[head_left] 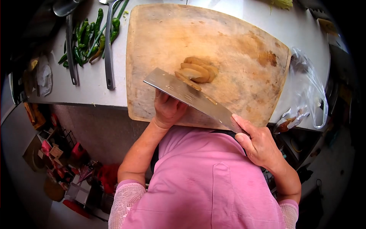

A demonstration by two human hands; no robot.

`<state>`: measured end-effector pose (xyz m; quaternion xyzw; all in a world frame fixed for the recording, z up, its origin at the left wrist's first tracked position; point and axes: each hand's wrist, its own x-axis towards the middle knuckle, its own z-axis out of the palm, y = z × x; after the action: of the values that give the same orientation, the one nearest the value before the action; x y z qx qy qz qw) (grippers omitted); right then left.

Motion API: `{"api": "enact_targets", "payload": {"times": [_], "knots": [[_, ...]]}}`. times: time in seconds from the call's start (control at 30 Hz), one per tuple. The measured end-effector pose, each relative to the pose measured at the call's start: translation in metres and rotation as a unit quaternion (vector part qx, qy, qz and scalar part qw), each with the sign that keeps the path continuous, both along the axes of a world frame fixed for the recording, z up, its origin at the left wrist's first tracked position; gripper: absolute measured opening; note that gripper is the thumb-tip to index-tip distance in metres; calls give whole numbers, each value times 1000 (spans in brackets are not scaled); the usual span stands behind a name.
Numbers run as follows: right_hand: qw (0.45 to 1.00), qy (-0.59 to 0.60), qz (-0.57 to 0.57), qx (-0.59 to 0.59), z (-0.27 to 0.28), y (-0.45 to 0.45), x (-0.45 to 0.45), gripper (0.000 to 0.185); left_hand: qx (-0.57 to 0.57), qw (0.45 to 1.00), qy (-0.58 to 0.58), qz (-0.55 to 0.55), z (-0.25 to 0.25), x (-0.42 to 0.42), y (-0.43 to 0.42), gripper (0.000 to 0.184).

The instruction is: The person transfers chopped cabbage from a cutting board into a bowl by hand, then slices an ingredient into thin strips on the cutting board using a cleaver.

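My right hand (259, 143) grips the handle end of a cleaver (190, 98), near the front right of a wooden cutting board (164, 38). The broad blade slants up to the left across the board, with small pale bits stuck to it. My left hand (169, 108) is at the board's front edge, just under the blade's far end; its fingertips are hidden behind the metal. Beyond the blade lies a small overlapping pile of brownish, pale-centred slices (198, 70), whose kind I cannot make out. The nearest slice is beside or against the blade.
Green peppers (84, 40) lie at the left, with two long-handled utensils, a spatula (109, 49) and a ladle (71, 49), across them. A clear plastic bag (310, 89) with something brown inside sits at the counter's right edge. A pale green vegetable (282, 3) shows at the top.
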<state>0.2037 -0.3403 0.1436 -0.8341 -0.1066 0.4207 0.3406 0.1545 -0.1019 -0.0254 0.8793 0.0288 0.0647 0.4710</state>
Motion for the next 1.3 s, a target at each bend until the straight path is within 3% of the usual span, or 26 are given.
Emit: {"api": "enact_targets", "payload": {"times": [0.13, 0.17, 0.23, 0.27, 0.33, 0.4, 0.47, 0.67, 0.93, 1.1, 1.17, 1.3], "knots": [[999, -38, -6, 16, -10, 15, 3, 47, -7, 1000, -8, -10, -4, -4, -1, 33], [999, -34, -11, 22, -13, 20, 5, 47, -164, 984, 44, 58, -5, -4, -6, 33], [1000, -23, -3, 11, -13, 26, 10, 47, -314, 936, 96, 126, -2, -3, -6, 33], [1000, -14, 4, -2, -13, 29, 12, 46, -197, 976, 70, 66, 1, -2, -2, 33], [1000, -6, 4, 2, -14, 33, 17, 47, -77, 996, 42, 6, 9, 4, 2, 34], [1000, -1, 4, 7, -17, 37, 17, 47, 82, 989, -114, -56, 14, 11, 6, 35], [998, -56, -15, 31, -25, 39, 11, 46, 83, 988, -117, -51, 15, 13, 5, 36], [1000, 7, -6, -24, -17, 54, 25, 45, 60, 989, -136, -27, 18, 18, 0, 35], [999, -37, -8, 24, -35, 68, 36, 37, 38, 984, -174, -11, 31, 29, -3, 27], [994, -36, -44, 94, -47, 60, 35, 40, 63, 975, -213, -18, 33, 32, -4, 26], [991, 50, -53, 113, -40, 56, 40, 39, 62, 975, -213, -14, 31, 30, -5, 27], [995, -8, -16, 93, -19, 38, 22, 33, 118, 974, -190, -16, 25, 20, -1, 29]]}}
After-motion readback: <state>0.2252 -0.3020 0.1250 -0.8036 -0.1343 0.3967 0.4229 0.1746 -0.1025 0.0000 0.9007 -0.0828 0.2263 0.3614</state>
